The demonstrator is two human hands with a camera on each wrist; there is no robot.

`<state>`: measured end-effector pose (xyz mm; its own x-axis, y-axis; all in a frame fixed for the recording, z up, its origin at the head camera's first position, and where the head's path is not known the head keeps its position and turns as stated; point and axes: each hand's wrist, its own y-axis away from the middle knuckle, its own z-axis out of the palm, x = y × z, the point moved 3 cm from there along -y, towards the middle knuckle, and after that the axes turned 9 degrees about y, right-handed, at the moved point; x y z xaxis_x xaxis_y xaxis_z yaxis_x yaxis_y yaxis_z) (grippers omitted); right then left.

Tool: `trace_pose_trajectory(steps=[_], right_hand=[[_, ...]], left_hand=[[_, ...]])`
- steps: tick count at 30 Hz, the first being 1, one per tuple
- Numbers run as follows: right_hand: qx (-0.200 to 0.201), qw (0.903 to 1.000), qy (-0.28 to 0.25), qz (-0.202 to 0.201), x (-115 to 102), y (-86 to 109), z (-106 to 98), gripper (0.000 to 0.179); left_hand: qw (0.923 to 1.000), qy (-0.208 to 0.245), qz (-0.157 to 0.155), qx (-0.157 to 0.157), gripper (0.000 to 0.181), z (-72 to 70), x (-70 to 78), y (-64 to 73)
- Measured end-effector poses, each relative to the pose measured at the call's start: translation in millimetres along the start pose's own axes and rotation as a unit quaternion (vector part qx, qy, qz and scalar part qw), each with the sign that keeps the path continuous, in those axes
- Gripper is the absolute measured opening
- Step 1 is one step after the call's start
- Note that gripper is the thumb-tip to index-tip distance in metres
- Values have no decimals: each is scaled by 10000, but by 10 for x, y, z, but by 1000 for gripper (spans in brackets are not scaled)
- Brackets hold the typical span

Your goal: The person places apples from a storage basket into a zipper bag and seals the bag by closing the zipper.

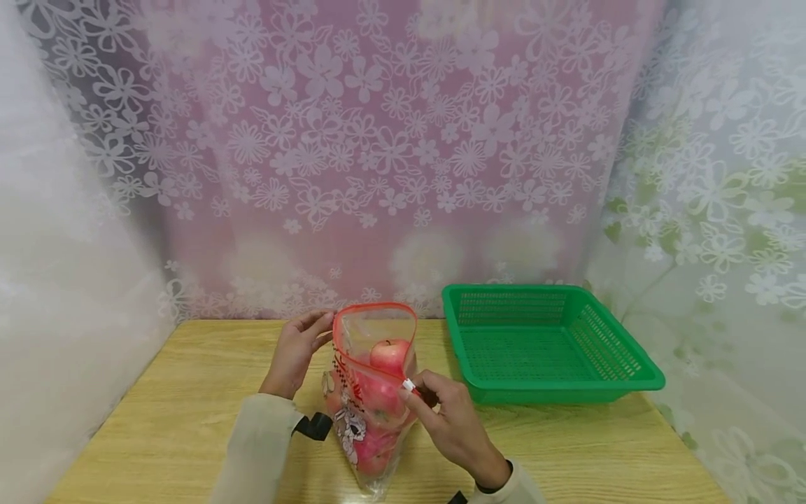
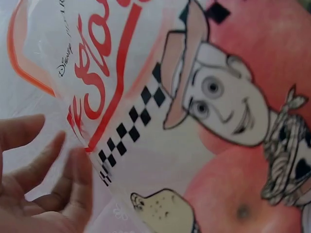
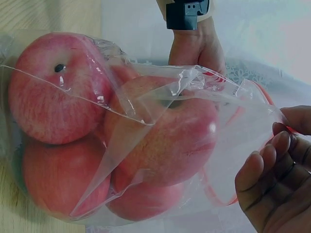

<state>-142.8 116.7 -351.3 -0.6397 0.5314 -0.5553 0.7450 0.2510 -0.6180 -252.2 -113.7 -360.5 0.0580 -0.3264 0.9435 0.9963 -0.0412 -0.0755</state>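
Observation:
A clear zip bag with a red-orange zip rim stands on the table, its mouth open. It holds several red apples, and its printed side carries a cartoon figure. On the right, my right hand pinches the corner of the rim between thumb and fingers, at the white zip slider. Opposite, my left hand has its fingertips right at the left side of the rim. In the left wrist view the fingers are loosely bent and spread beside the bag's edge.
A green perforated plastic basket sits at the right back of the wooden table. Close behind the table hangs a pink flowered curtain. Pale sheets hang at both sides.

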Motion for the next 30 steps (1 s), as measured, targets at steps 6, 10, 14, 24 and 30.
trace_pose_trajectory(steps=[6, 10, 14, 24, 30], right_hand=[[-93, 9999, -35, -15, 12, 1, -8, 11], [-131, 9999, -30, -58, -3, 0, -18, 9], [-184, 9998, -2, -98, -13, 3, -26, 9], [-174, 9996, -20, -225, 3, 13, -44, 10], [-94, 9997, -80, -218, 9, 13, -80, 11]], left_hand=[[9852, -1162, -280, -1230, 43, 63, 10, -96], [9741, -1277, -531, -1790, 50, 61, 9, -155], [9667, -1041, -707, -2226, 55, 67, -6, -213], [9697, -1395, -677, -1890, 49, 50, -13, -293], [9706, -2029, -512, -1185, 33, 28, -14, -301]])
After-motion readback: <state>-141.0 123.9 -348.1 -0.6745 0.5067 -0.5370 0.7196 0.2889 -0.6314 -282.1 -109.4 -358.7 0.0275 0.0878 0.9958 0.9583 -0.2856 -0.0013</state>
